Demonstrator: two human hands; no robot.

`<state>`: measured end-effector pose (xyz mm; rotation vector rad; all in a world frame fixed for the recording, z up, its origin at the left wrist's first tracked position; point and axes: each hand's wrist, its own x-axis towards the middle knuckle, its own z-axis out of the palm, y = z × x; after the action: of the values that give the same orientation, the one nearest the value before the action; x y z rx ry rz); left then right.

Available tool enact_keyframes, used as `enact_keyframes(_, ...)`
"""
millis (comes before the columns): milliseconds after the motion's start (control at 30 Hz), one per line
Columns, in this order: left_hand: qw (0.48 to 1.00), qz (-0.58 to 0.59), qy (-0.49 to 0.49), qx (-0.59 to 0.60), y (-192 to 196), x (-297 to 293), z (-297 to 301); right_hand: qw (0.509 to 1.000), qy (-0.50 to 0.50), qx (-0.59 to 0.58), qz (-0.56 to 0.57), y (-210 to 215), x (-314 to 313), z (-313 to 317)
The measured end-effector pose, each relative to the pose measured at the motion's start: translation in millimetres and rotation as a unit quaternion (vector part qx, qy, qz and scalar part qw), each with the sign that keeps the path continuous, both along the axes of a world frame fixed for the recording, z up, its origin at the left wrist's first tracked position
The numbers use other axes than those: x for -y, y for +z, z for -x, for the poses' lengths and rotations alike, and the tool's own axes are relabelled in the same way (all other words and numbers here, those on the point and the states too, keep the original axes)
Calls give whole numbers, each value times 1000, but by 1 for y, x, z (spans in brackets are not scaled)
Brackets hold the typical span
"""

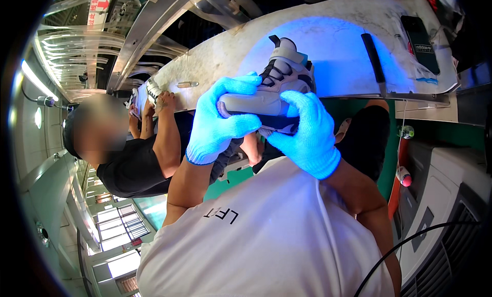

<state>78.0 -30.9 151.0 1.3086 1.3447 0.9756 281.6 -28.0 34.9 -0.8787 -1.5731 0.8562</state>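
A grey and white high-top sneaker [279,76] with black laces is held up over the edge of a white workbench [338,45] lit blue. My left hand [221,120], in a light blue knit glove, grips the shoe's toe end and sole from the left. My right hand [306,130], gloved the same way, holds the sole and heel side from the right, thumb on top. The shoe's underside is hidden by my fingers.
A black flat tool [374,56] and a dark card-like item [420,43] lie on the bench. A co-worker in a black shirt [130,169] sits to my left, hands on another shoe [152,92]. A grey machine [441,204] stands at right.
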Motion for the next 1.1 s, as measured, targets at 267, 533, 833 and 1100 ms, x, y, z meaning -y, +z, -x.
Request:
enact_keyframes(267, 1000, 8, -10, -7, 0, 2, 13, 999, 34, 1, 34, 4, -10, 7)
enact_keyframes(533, 957, -31, -48, -284, 18, 2, 5, 997, 71, 34, 17, 0, -16, 17)
enact_keyframes(833, 959, 7, -51, -279, 24, -10, 10, 1000, 11, 8, 16, -23, -4, 11)
enact_keyframes(1100, 966, 46, -56, -248, 27, -20, 17, 995, 58, -74, 17, -39, -11, 7)
